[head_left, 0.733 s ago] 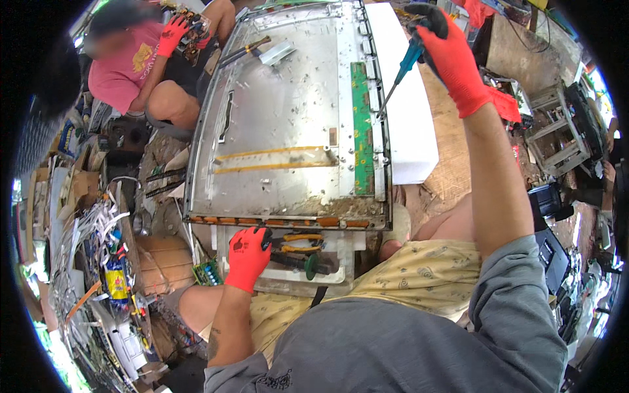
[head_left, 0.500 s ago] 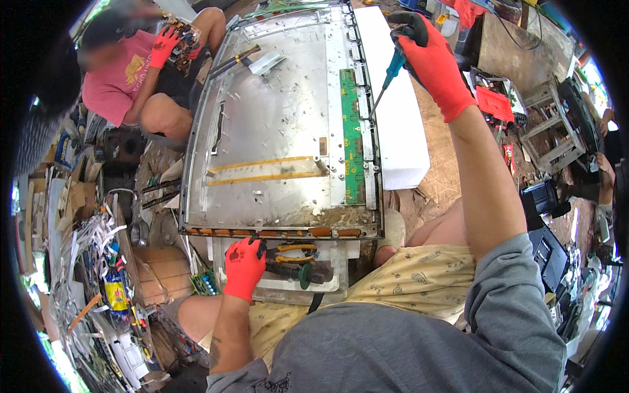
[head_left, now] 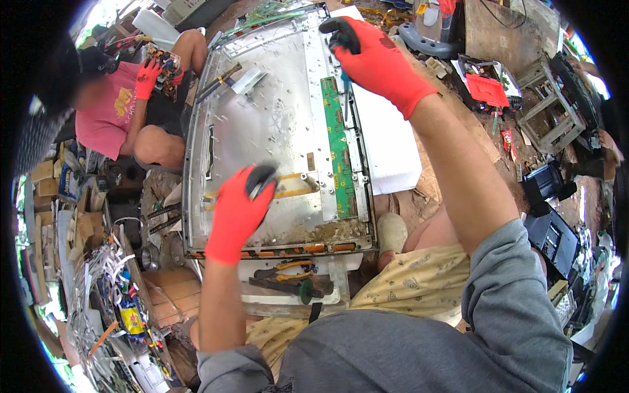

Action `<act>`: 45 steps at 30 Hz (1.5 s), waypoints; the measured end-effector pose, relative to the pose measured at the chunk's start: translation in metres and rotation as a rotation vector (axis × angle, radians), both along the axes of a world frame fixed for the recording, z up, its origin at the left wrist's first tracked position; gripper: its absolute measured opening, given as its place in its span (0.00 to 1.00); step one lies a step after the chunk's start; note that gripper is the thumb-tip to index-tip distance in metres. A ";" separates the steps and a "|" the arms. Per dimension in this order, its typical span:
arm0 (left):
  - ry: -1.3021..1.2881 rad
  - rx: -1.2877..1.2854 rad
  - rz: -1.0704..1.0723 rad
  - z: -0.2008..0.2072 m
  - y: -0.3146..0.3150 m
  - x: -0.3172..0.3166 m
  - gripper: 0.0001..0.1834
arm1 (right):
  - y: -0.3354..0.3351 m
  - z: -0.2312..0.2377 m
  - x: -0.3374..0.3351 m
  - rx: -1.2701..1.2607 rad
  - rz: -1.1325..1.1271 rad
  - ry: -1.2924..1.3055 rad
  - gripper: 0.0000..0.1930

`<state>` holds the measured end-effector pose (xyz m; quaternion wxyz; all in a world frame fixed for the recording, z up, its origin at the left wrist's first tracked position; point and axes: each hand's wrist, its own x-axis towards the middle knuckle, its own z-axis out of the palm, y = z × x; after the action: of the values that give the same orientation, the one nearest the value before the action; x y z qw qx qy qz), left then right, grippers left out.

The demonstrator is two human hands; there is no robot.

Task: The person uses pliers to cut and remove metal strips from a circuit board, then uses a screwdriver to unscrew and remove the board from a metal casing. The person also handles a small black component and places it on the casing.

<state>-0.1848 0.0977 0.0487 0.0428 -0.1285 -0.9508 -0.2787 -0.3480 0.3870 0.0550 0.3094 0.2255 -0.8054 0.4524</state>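
Note:
A wide metal back panel [head_left: 275, 124], probably from a flat screen, lies in front of me with its dark frame around it. Along its right side runs a long green circuit board [head_left: 339, 144]. My right hand [head_left: 380, 65], in a red glove with dark fingertips, is closed around a screwdriver [head_left: 345, 98] with a teal handle. Its shaft points down beside the panel's upper right edge; where the tip touches is unclear. Over the panel's lower left part hovers my left hand [head_left: 237, 209], gloved alike, its curled fingers smeared by motion.
A hatchet-like tool [head_left: 249, 80] lies on the panel's upper left. Yellow-handled pliers [head_left: 291, 265] sit in a plastic tray [head_left: 334, 308] by my lap. White foam [head_left: 393, 144] lies along the right. At the far left, a co-worker [head_left: 108, 111] in red gloves holds a circuit board [head_left: 167, 62].
My left hand has risen from the panel's near edge to above its surface. My right hand, with the screwdriver, has shifted left toward the panel's upper right edge. The view has shifted slightly.

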 end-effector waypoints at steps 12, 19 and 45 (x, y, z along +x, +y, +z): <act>-0.262 0.203 -0.173 -0.081 0.110 -0.164 0.15 | -0.014 -0.006 0.005 0.167 0.038 -0.132 0.17; -0.219 0.317 -0.186 -0.089 0.111 -0.166 0.15 | -0.019 -0.006 0.001 0.212 -0.004 -0.176 0.18; -0.123 0.321 -0.383 -0.110 0.095 -0.187 0.17 | -0.025 0.018 0.020 0.467 -0.108 -0.309 0.14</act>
<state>-0.3718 0.1929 -0.0615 -0.0487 -0.2806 -0.8535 -0.4364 -0.3279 0.3624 0.0734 0.1465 0.1756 -0.9363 0.2667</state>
